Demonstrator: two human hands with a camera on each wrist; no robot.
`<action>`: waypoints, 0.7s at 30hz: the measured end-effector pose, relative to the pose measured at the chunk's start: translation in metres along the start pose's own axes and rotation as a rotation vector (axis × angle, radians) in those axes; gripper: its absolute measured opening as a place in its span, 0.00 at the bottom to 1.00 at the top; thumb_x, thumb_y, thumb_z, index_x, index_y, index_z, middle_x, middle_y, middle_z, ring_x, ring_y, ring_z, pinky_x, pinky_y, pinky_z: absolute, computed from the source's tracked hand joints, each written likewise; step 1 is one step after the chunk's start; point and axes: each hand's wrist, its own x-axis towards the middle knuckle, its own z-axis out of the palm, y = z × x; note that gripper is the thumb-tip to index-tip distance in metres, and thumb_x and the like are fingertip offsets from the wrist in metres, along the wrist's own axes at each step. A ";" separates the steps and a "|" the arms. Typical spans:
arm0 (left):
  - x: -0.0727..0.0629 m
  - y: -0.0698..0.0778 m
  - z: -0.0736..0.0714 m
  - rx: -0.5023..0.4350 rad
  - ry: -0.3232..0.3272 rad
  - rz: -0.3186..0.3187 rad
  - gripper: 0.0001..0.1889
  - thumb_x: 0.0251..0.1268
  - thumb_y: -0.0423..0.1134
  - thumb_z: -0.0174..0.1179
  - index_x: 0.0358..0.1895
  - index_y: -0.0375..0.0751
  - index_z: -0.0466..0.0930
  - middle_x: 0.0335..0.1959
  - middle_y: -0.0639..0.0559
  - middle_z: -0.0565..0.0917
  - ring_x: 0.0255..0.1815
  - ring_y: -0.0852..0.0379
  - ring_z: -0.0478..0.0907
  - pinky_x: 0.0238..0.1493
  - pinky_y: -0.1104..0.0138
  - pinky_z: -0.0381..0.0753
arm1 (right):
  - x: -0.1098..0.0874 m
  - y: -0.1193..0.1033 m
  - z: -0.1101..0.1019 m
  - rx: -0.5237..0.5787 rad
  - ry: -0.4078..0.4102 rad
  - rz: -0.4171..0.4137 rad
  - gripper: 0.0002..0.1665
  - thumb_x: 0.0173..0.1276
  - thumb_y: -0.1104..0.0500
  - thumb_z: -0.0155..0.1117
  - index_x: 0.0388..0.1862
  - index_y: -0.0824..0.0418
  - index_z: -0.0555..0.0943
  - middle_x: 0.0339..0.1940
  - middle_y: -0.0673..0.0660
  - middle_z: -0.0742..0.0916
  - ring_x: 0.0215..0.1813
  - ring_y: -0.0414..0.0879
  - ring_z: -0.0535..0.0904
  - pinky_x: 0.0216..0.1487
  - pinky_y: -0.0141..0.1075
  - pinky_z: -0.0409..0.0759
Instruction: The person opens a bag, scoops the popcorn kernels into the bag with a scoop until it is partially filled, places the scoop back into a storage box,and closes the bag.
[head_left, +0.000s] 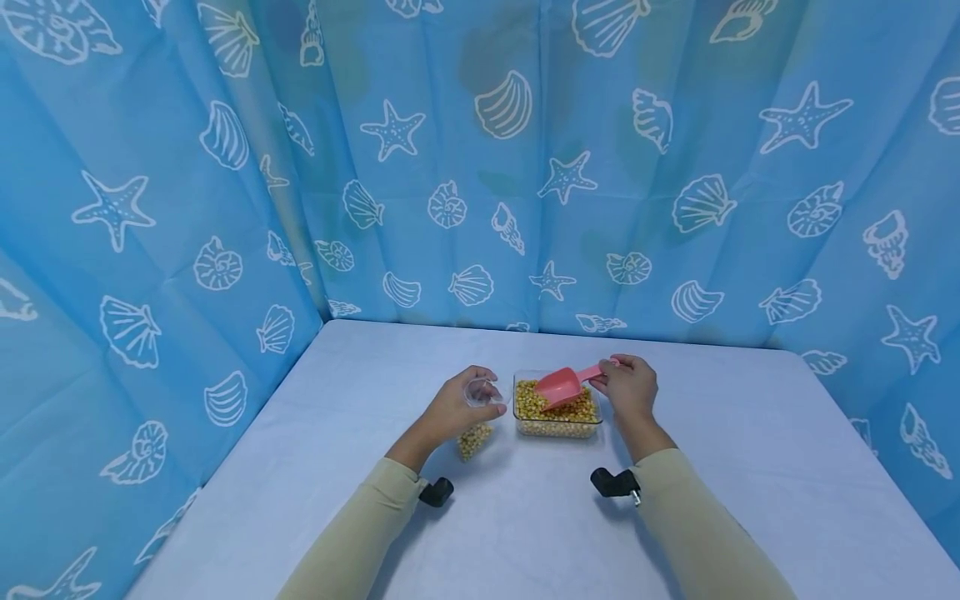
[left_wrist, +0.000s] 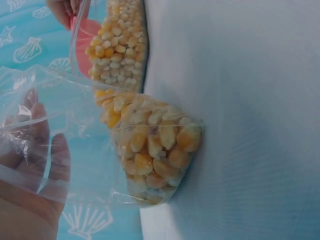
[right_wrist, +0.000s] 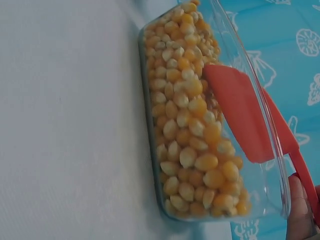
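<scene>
Scoop (head_left: 558, 387), pink, one: above the clear box (head_left: 592, 419) of corn (head_left: 528, 402), long axis slanting near-left to far-right; blade points left and near, front edge at the corn. Right grip (head_left: 632, 387): pinched on the handle's right end. Left grip (head_left: 453, 407): curled round the mouth of one clear bag (head_left: 474, 442), corn-bottomed, left of the box. Worktop (head_left: 525, 517): pale.

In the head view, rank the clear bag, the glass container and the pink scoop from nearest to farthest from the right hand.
1. Pink scoop: its handle is held in the right hand.
2. Glass container: left of that hand, beneath the scoop.
3. Clear bag: farther left, past the container, held by the left hand.
</scene>
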 end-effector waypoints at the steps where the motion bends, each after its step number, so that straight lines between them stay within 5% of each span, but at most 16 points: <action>1: 0.000 0.000 0.000 0.002 -0.001 -0.002 0.26 0.55 0.53 0.71 0.55 0.53 0.72 0.40 0.60 0.82 0.49 0.58 0.77 0.60 0.50 0.70 | 0.003 0.005 0.002 -0.001 0.000 -0.017 0.22 0.74 0.54 0.59 0.62 0.62 0.71 0.49 0.62 0.80 0.43 0.50 0.85 0.29 0.27 0.80; 6: -0.001 0.000 0.002 0.015 -0.002 -0.006 0.25 0.56 0.52 0.71 0.55 0.53 0.73 0.40 0.60 0.82 0.48 0.58 0.77 0.60 0.50 0.70 | 0.011 0.020 0.011 -0.018 -0.029 -0.075 0.23 0.72 0.53 0.61 0.60 0.64 0.71 0.47 0.64 0.80 0.42 0.50 0.85 0.26 0.24 0.78; 13: 0.000 -0.001 0.002 0.019 -0.004 -0.001 0.23 0.58 0.48 0.70 0.55 0.52 0.72 0.40 0.60 0.82 0.49 0.57 0.77 0.60 0.49 0.70 | -0.022 -0.012 0.005 0.020 -0.144 0.051 0.23 0.75 0.58 0.57 0.64 0.67 0.69 0.53 0.64 0.78 0.50 0.51 0.82 0.41 0.29 0.81; 21: 0.001 0.001 0.002 0.006 -0.009 0.019 0.22 0.59 0.45 0.69 0.55 0.51 0.72 0.40 0.59 0.82 0.46 0.57 0.77 0.57 0.51 0.72 | -0.024 -0.022 -0.003 0.122 -0.191 0.133 0.25 0.75 0.61 0.56 0.66 0.69 0.66 0.55 0.65 0.77 0.49 0.51 0.81 0.45 0.34 0.81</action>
